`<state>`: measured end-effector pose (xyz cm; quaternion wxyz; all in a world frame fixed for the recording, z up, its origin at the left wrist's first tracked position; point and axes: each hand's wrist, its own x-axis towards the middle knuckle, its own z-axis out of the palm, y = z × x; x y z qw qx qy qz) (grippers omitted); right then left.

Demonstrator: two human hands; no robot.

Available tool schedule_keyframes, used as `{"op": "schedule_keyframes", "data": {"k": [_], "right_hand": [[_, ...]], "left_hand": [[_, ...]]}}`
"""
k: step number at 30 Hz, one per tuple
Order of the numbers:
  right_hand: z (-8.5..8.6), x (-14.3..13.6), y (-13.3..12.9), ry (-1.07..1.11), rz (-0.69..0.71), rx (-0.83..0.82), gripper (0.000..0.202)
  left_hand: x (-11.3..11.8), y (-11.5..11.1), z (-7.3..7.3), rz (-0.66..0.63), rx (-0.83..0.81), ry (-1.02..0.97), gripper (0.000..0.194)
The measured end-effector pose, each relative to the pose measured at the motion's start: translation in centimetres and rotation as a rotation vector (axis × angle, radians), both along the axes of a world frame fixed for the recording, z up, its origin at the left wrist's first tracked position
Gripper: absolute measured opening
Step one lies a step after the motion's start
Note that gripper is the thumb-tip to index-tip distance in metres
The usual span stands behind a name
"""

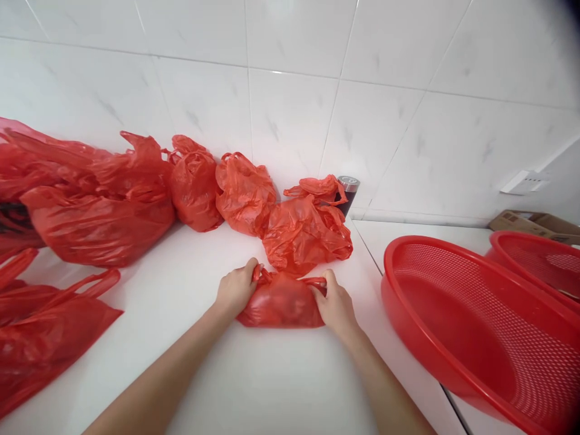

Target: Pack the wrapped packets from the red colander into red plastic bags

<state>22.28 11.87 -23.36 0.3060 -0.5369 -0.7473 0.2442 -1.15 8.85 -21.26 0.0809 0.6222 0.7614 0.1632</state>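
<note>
A filled red plastic bag [285, 302] rests on the white table between my hands, its contents showing only as dark shapes through the film. My left hand [238, 289] is closed round the handle on its left side. On the other side, my right hand [335, 302] pinches the right handle, thumb and fingers pressed together. The handles are drawn apart sideways. Just behind it, nearly touching, sits another crumpled red plastic bag [303, 232]. What that one holds is hidden.
More red bags [194, 184] line the tiled wall [294, 115] to the left, with loose flat ones [49, 326] at the near left. A dark cylinder with a metal lid [348, 193] stands behind. Right are red perforated baskets [453, 320] and a cardboard box [534, 223].
</note>
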Motion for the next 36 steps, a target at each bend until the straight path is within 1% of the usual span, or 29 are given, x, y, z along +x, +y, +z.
{"op": "schedule_keyframes", "data": {"k": [3, 4, 6, 9, 13, 14, 16, 18, 20, 22, 23, 24, 26, 28, 29, 30, 31, 32, 34, 36], "right_hand": [[-1.3, -0.5, 0.2, -0.333, -0.074, 0.147, 0.005], [-1.6, -0.6, 0.2, -0.400, -0.095, 0.190, 0.005], [-2.0, -0.7, 0.2, -0.467, -0.120, 0.247, 0.007], [-2.1, -0.4, 0.2, -0.453, -0.156, 0.253, 0.014], [-2.0, -0.1, 0.2, -0.403, -0.221, 0.205, 0.022], [-1.9, 0.0, 0.2, -0.402, -0.222, 0.203, 0.023], [-1.7, 0.1, 0.2, -0.398, -0.211, 0.199, 0.022], [-1.5, 0.2, 0.1, -0.362, -0.208, 0.157, 0.024], [-1.4, 0.4, 0.1, -0.289, -0.228, 0.088, 0.028], [-1.5, 0.7, 0.1, -0.182, -0.244, 0.048, 0.035], [-1.6, 0.7, 0.1, -0.119, -0.240, 0.050, 0.038], [-1.7, 0.8, 0.1, -0.056, -0.227, 0.063, 0.041], [-1.7, 0.8, -0.1, 0.055, -0.203, 0.098, 0.045], [-1.4, 0.8, -0.3, 0.119, -0.215, 0.108, 0.048], [-1.2, 0.8, -0.5, 0.138, -0.232, 0.092, 0.049], [-0.8, 0.8, -0.7, 0.156, -0.245, 0.062, 0.050], [-0.5, 0.8, -0.8, 0.177, -0.252, 0.022, 0.050], [-0.1, 0.8, -1.0, 0.207, -0.254, -0.016, 0.051], [0.5, 0.8, -1.2, 0.294, -0.269, -0.054, 0.053], [0.9, 0.7, -1.3, 0.363, -0.301, -0.052, 0.052]], "left_hand": [[0.4, 0.4, -1.4, 0.003, -0.035, 0.053, 0.029], [0.5, 0.5, -1.7, 0.004, -0.034, 0.065, 0.029], [0.5, 0.4, -1.9, 0.013, -0.026, 0.079, 0.030], [-0.2, 0.1, -1.8, 0.055, -0.015, 0.073, 0.030], [-2.8, -0.9, -1.3, 0.168, -0.032, 0.018, 0.036], [-3.6, -1.2, -1.1, 0.182, -0.037, -0.006, 0.039], [-4.7, -1.9, -0.3, 0.172, -0.045, -0.059, 0.045], [-4.9, -2.4, 0.9, 0.142, -0.040, -0.094, 0.044], [-3.9, -2.8, 2.2, 0.140, 0.024, -0.080, 0.035], [-1.8, -2.9, 3.3, 0.114, 0.136, -0.030, 0.032], [-0.4, -2.8, 3.7, 0.067, 0.185, -0.006, 0.033], [1.1, -2.6, 3.8, -0.016, 0.208, 0.011, 0.033], [3.6, -2.0, 3.7, -0.201, 0.166, 0.030, 0.030], [5.2, -1.3, 3.6, -0.318, 0.068, 0.038, 0.026], [5.5, -1.0, 3.8, -0.353, 0.019, 0.038, 0.022], [5.4, -0.8, 4.2, -0.377, -0.021, 0.032, 0.019], [5.0, -0.8, 5.0, -0.399, -0.055, 0.021, 0.016], [4.3, -1.0, 6.1, -0.418, -0.080, 0.006, 0.015], [1.9, -2.0, 9.2, -0.438, -0.110, -0.034, 0.017], [-1.4, -4.2, 13.0, -0.414, -0.111, -0.069, 0.022]]}}
